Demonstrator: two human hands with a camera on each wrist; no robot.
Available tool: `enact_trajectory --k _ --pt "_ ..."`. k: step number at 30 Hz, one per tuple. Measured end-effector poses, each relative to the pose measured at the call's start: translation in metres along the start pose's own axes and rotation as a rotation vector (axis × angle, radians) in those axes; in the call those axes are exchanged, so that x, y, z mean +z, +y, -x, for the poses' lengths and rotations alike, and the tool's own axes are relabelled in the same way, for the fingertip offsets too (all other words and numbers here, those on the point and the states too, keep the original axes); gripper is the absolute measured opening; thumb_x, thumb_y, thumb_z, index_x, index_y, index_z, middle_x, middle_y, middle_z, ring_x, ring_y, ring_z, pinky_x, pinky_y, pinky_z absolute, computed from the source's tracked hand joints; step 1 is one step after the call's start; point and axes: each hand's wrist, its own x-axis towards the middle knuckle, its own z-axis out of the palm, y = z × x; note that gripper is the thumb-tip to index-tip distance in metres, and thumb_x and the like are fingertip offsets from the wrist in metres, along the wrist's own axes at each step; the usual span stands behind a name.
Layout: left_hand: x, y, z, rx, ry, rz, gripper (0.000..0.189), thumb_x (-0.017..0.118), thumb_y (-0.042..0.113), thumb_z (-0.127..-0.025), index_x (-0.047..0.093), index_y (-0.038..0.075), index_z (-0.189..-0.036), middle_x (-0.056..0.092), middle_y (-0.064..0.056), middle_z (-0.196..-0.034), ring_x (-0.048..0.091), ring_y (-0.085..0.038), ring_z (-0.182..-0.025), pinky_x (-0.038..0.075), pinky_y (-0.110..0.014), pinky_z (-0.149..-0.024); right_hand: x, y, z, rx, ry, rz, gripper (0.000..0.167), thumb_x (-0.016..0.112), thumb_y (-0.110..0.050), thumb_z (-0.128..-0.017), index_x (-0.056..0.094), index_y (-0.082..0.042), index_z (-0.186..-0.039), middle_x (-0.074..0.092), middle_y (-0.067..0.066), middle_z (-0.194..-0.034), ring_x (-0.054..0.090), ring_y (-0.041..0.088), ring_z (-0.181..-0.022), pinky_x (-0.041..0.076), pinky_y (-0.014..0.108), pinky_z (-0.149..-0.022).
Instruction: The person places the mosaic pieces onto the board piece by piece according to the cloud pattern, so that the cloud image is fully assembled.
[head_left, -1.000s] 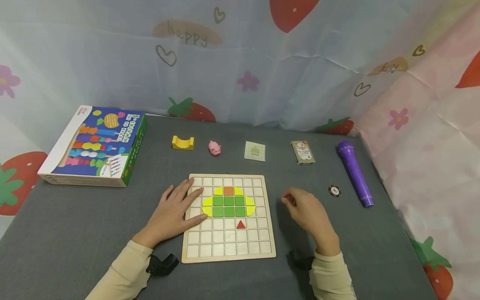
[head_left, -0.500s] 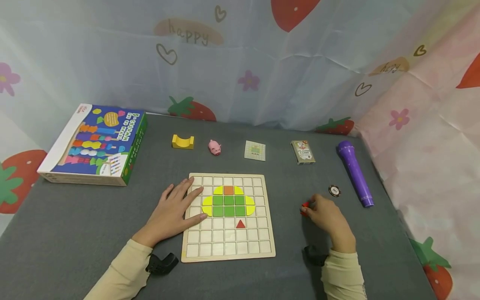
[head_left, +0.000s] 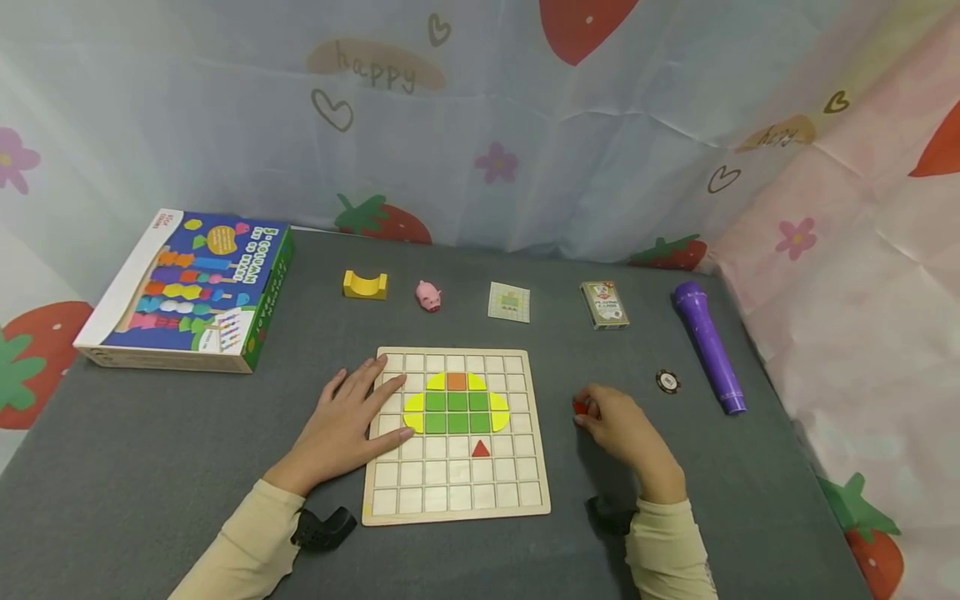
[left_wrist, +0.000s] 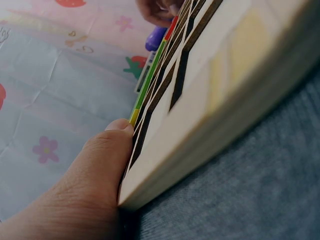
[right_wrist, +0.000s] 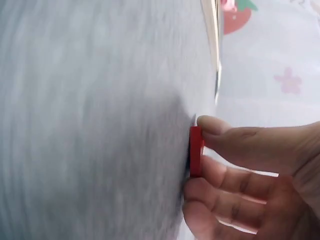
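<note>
A wooden grid board [head_left: 532,500] lies on the dark cloth, its cells partly filled with green squares [head_left: 458,402], an orange square [head_left: 456,382], yellow rounded pieces [head_left: 414,414] and one red triangle [head_left: 481,449]. Across its left edge rests my left hand [head_left: 341,429], fingers spread and thumb on the board; the left wrist view shows the thumb up close. To the right of the board, my right hand [head_left: 626,433] pinches a small red piece [right_wrist: 195,151] between thumb and fingers, just over the cloth. Fingers cover part of that piece, so its full outline is hidden.
Behind the board are a yellow curved block [head_left: 365,286], a pink pig figure [head_left: 428,296], a pattern card [head_left: 509,302] and a playing-card box [head_left: 604,305]. A poker chip [head_left: 668,382] and purple flashlight [head_left: 710,346] lie at right, a game box [head_left: 187,292] at left.
My right hand went right, picked up the red piece from the cloth, and has come back left toward the board with it. My left hand stays put.
</note>
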Motion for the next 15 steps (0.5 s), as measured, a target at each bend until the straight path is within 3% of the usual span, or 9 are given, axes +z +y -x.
enact_trajectory --k 10,15 --pt "0.000 -0.001 0.001 0.003 0.009 -0.006 0.077 0.057 0.062 -0.085 0.041 0.019 -0.147 0.021 -0.012 -0.158 0.019 -0.030 -0.145 0.010 -0.057 -0.114 0.012 -0.024 -0.005 -0.075 -0.061 -0.078 0.024 0.070 -0.002 -0.085 0.062 -0.001 -0.108 0.058 0.007 -0.092 0.054 0.018 -0.081 0.049 0.035 -0.071" --pt "0.002 -0.001 0.000 0.012 0.029 -0.008 0.076 0.058 0.062 -0.086 0.041 0.019 -0.146 0.022 -0.012 -0.158 0.021 -0.030 -0.145 0.011 -0.057 -0.113 0.012 -0.029 -0.002 -0.027 -0.056 -0.060 0.028 0.072 -0.003 -0.084 0.061 -0.001 -0.109 0.058 0.008 -0.097 0.056 0.020 -0.085 0.050 0.037 -0.075"
